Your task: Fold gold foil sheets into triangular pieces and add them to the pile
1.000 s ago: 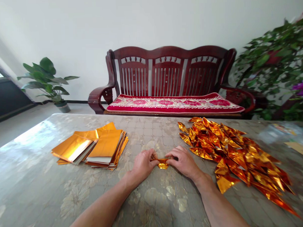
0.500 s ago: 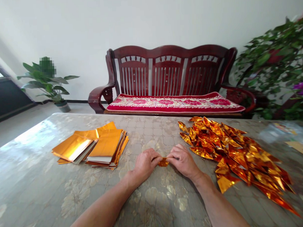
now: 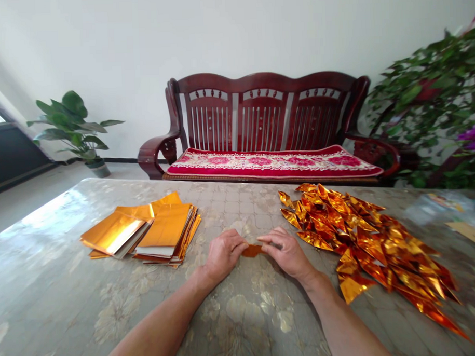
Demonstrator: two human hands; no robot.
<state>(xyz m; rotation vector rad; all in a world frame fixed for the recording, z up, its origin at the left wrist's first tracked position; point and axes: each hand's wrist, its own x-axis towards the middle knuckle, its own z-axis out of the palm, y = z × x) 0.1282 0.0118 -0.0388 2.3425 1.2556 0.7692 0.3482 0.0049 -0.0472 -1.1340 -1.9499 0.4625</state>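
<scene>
The folded foil piece (image 3: 252, 250) sits between the left hand (image 3: 226, 251) and the right hand (image 3: 283, 250), above the bench (image 3: 242, 318). On the bench, foil sheets (image 3: 165, 227) lie stacked to the left, folded foil pieces (image 3: 364, 241) heaped to the right, a plastic bag (image 3: 441, 207) beyond them. Behind stands a settee (image 3: 262, 115) bearing a seat mat (image 3: 276, 162), between a potted plant (image 3: 75, 121) at left and a climbing plant (image 3: 425, 98) at right.

2 hands (image 3: 225, 252), 1 held foil pc. (image 3: 252, 250), 1 folded-foil pile (image 3: 366, 241), 1 bench (image 3: 265, 82), 1 tbl. (image 3: 242, 323)

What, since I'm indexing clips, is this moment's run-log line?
left hand: pinches gold piece, left end; right hand: touches right end; gold sheets: piled left; folded pieces: heaped right
</scene>
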